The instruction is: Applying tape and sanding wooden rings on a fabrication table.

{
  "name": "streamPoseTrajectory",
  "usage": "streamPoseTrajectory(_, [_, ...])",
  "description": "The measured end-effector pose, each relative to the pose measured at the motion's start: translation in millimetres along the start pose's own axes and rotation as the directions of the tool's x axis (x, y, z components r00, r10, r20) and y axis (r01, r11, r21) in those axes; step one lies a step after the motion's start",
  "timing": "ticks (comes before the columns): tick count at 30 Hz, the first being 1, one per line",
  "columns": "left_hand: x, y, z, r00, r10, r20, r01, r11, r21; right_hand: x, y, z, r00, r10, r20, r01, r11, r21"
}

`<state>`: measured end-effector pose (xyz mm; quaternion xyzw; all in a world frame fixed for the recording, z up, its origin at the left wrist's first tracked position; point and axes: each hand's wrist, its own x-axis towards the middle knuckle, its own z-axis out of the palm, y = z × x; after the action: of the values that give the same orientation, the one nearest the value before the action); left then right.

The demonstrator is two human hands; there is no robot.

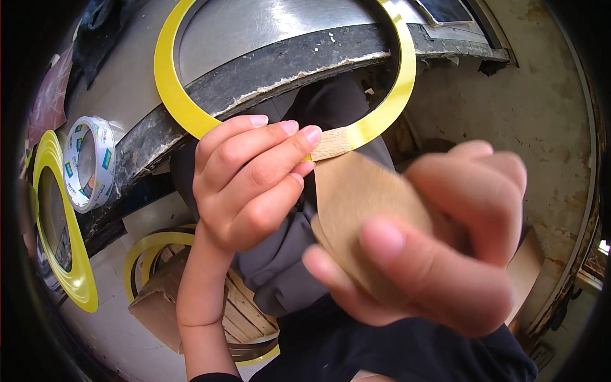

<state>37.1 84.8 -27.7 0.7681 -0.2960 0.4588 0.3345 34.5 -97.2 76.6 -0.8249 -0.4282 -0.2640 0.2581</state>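
A large flat yellow ring point(170, 70) with a dark inner edge stands upright in front of me. My left hand point(245, 181) is closed on its lower edge, fingers bent over the front. Beside those fingertips, a tan, crinkled strip of tape point(331, 144) crosses the ring. Just below it, a smooth brown piece that looks like paper point(366, 204) widens toward me, its upper end at the strip. Whether the two are joined, I cannot tell. My right hand point(445, 248), close up and blurred, grips the brown piece between thumb and fingers.
At the left, a white tape roll point(90, 164) stands beside several stacked yellow rings point(83, 283). The metal-topped bench point(137, 95) has a rough, worn edge. Below lie a torn cardboard box point(167, 299) and more rings point(159, 240). A dark-screened device point(445, 9) rests at the back right.
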Motion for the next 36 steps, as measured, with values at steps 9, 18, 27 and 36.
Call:
streamPoseTrajectory(9, [3.8,-3.1,-2.2,0.999,-0.014,0.051,0.015,1.000,-0.019,25.6,21.4,55.4,0.844,0.469,-0.261,-0.294,0.810,0.507])
streamPoseTrajectory(18, [2.2,-8.8,-1.3,1.000,-0.013,0.014,0.013,0.998,-0.065,30.1,44.6,67.2,0.914,0.336,-0.229,-0.283,0.930,0.232])
streamPoseTrajectory(27, [4.1,-7.9,-4.5,0.998,-0.035,0.045,0.039,0.994,-0.103,27.9,42.4,75.3,0.904,0.335,-0.265,-0.291,0.937,0.193])
streamPoseTrajectory(36, [-5.3,8.9,-20.1,1.000,0.014,0.026,-0.019,0.984,0.176,54.0,28.6,38.5,0.840,0.532,0.103,-0.535,0.845,-0.002])
